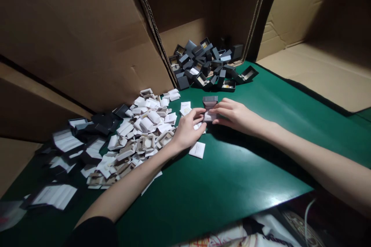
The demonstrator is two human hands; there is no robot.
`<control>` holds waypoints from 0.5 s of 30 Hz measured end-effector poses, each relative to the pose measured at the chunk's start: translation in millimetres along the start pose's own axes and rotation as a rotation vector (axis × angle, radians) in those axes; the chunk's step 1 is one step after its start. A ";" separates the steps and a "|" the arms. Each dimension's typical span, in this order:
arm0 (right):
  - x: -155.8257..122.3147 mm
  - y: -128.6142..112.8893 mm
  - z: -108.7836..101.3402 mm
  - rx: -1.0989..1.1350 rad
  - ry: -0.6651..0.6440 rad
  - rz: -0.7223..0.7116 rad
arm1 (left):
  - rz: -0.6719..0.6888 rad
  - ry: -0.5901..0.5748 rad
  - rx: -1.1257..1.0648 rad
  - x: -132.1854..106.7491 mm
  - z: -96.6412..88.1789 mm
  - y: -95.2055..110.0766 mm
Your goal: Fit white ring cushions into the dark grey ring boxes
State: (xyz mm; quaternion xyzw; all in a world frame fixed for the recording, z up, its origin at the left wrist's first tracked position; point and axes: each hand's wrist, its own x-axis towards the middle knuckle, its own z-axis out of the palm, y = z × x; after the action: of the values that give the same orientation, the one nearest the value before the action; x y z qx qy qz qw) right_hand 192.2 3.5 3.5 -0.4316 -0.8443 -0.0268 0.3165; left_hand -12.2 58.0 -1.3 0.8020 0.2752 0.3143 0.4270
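A small dark grey box (210,101) with its lid standing open sits on the green mat (220,177). My right hand (235,115) curls around the box's right side, fingers pinched on it and on a white insert (209,116) at its front. My left hand (188,127) meets it from the left, thumb and fingers closed on the same white insert. Loose white cards (197,149) lie just under and beside my left hand.
A heap of white and beige inserts (139,135) spreads at the left, with dark box parts (95,123) behind it. Several open dark boxes (207,65) pile up inside a tipped cardboard carton (185,34). Cardboard walls (75,38) surround the mat.
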 end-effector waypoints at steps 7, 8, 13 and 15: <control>0.1 -4.2 -10.2 -0.065 -0.100 -0.071 | 0.065 -0.035 0.187 0.1 -0.3 7.3; 0.2 -5.0 -10.8 -0.080 -0.115 -0.078 | 0.072 -0.034 0.208 -0.4 0.4 8.9; 0.6 -10.0 -8.6 -0.129 -0.133 -0.101 | 0.127 0.002 0.328 -1.9 4.0 11.0; 1.5 -12.8 -8.2 -0.177 -0.100 -0.120 | 0.153 0.017 0.362 -2.0 4.4 9.7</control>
State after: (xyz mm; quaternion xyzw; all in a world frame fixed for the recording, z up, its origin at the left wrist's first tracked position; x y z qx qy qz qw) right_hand 186.1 -6.0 13.8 -0.4075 -0.8776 -0.0985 0.2323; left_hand -8.6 49.6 4.6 0.8815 0.2690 0.2982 0.2484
